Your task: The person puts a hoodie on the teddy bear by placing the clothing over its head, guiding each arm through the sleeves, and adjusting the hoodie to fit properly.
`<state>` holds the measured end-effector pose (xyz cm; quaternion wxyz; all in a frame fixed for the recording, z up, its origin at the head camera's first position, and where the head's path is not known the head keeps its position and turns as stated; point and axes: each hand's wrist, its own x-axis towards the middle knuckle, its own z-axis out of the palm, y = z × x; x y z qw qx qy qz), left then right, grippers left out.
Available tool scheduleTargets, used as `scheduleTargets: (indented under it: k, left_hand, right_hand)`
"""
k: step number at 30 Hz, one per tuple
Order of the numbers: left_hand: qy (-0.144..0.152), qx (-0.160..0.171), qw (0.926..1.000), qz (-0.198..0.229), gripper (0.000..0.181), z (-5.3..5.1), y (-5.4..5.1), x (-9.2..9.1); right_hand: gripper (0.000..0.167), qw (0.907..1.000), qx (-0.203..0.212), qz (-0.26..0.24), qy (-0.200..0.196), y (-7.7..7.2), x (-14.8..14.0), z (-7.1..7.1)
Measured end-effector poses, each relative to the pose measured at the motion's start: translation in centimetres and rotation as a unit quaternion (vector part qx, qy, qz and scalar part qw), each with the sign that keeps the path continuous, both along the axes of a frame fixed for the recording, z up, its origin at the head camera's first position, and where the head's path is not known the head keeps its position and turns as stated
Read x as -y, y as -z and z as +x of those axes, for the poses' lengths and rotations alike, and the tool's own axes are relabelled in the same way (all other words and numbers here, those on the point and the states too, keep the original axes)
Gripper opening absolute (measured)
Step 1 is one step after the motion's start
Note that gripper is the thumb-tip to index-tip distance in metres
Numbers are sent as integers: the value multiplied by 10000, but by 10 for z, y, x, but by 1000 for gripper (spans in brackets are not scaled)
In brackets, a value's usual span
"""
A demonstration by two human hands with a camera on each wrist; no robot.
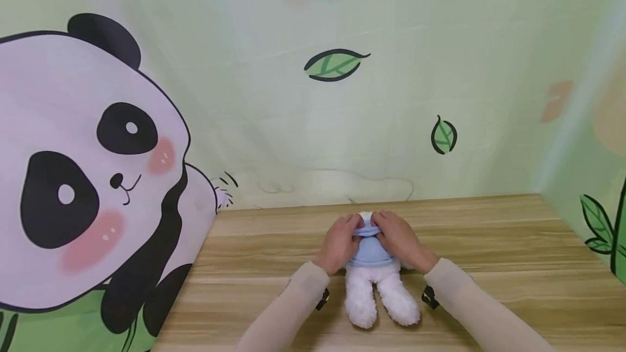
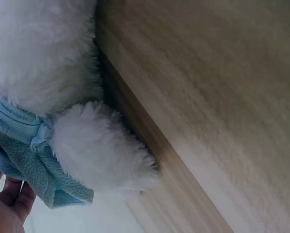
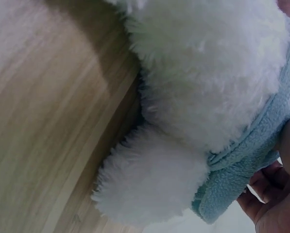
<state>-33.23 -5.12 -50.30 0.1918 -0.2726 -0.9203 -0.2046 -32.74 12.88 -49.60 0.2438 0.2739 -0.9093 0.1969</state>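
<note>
A white plush toy (image 1: 382, 287) lies on the wooden table with its legs toward the front edge, a light blue garment (image 1: 371, 251) on its body. My left hand (image 1: 338, 243) pinches the garment's upper edge on the left side; my right hand (image 1: 402, 240) pinches it on the right. In the left wrist view, fingers (image 2: 24, 199) hold the blue cloth (image 2: 42, 174) beside a furry white limb (image 2: 98, 148). The right wrist view has fingers (image 3: 251, 204) at the cloth (image 3: 227, 187), next to white fur (image 3: 152, 179). The toy's head is mostly hidden by my hands.
The wooden table (image 1: 264, 238) meets a pale green cloth backdrop (image 1: 274, 124) at its back edge. A large printed panda (image 1: 58, 96) covers the left side, and printed leaves (image 1: 596, 221) are on the right. Both wrists wear black straps.
</note>
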Motion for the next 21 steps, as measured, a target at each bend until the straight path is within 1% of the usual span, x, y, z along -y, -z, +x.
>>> scheduleTargets:
  k: [4,6,9,12,14,17,21]
  left_hand:
    - [-184,-25,9998,-31,25,1,1,-1]
    - [-190,21,9998,-35,24,1,2,1]
    - [-61,120,9999,15,22,0,4,6]
    - [160,179,9997,71,22,1,4,13]
    - [245,101,9996,112,21,2,4,15]
    - [301,-9,9995,91,25,3,2,15]
    - [245,-46,9997,-34,31,4,0,14]
  right_hand:
    - [28,9997,233,-99,53,0,1,0]
    - [28,9994,312,-102,102,1,1,1]
    - [21,9995,256,-128,100,2,-1,2]
    - [17,9998,124,-180,37,5,-3,2]
    - [18,9997,105,-230,-11,6,-4,2]
    - [22,9994,237,-262,-60,4,-3,4]
    - [27,9982,536,-274,-63,1,-1,7]
